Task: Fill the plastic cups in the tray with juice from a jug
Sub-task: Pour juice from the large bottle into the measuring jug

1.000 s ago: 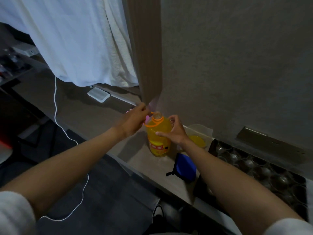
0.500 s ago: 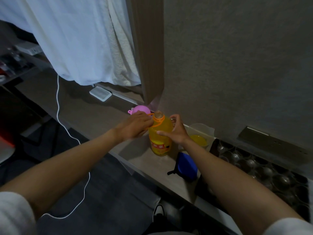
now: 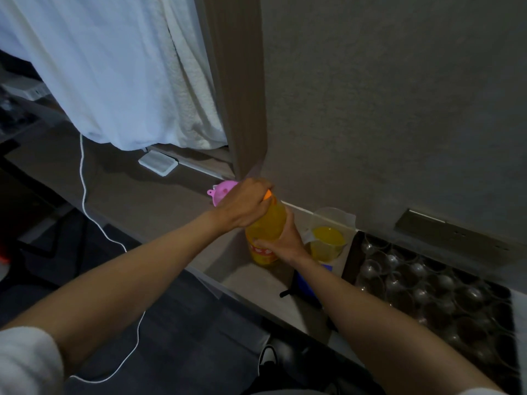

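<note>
A yellow juice bottle (image 3: 269,223) with an orange cap and a red label stands on the narrow counter (image 3: 251,277). My left hand (image 3: 243,205) covers and grips the bottle's top, hiding most of the cap. My right hand (image 3: 282,242) wraps around the bottle's lower body. Just right of the bottle sits a clear plastic jug (image 3: 328,239) partly filled with yellow juice. Further right lies a dark tray (image 3: 349,262) holding several clear plastic cups (image 3: 396,283), which look empty.
A pink funnel (image 3: 221,192) lies behind my left hand. A blue object with a black handle (image 3: 303,283) sits under my right forearm. A white box (image 3: 158,165), a white cable (image 3: 82,178) and a white curtain (image 3: 114,69) are to the left. The wall stands close behind.
My left hand moved from beside the funnel onto the bottle's top, covering the neck that was visible. My right hand slid down from the shoulder to the lower body.
</note>
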Demonstrator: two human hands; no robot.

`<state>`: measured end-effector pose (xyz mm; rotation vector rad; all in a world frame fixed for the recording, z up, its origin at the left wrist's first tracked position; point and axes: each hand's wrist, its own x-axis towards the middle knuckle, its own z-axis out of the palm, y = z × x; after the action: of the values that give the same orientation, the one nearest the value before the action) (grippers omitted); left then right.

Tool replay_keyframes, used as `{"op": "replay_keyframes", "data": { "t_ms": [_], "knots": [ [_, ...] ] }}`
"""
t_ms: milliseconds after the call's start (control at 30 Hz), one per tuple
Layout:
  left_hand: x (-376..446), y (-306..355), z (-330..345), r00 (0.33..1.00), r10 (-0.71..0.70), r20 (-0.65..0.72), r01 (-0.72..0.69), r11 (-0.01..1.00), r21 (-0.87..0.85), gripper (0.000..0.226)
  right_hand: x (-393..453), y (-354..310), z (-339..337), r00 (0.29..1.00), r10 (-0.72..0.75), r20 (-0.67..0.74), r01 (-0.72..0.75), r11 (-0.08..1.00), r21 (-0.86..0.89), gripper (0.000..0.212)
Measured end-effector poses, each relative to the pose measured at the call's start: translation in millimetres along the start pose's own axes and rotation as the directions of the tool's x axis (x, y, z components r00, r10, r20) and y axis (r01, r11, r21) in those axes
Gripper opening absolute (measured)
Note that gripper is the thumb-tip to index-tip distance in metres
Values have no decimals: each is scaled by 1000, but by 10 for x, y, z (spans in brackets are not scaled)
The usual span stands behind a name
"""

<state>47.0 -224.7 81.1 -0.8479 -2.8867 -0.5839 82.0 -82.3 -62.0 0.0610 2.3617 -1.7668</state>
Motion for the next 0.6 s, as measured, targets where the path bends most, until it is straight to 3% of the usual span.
{"op": "replay_keyframes", "data": {
  "t_ms": [267,467,600],
  "knots": [
    [332,131,-242,995,-90,45,90,996,14,24,-63,138,200,993,44,-107,-53,995,-83,142],
    [458,345,-565,989,-149,11,149,989,3,29,-165,113,325,966,-39,-257,43,999,9,144],
    [457,542,-813,995,-97,-25,97,995,-10,31,-154,30,361,927,-82,-366,101,994,33,145]
  ]
}}
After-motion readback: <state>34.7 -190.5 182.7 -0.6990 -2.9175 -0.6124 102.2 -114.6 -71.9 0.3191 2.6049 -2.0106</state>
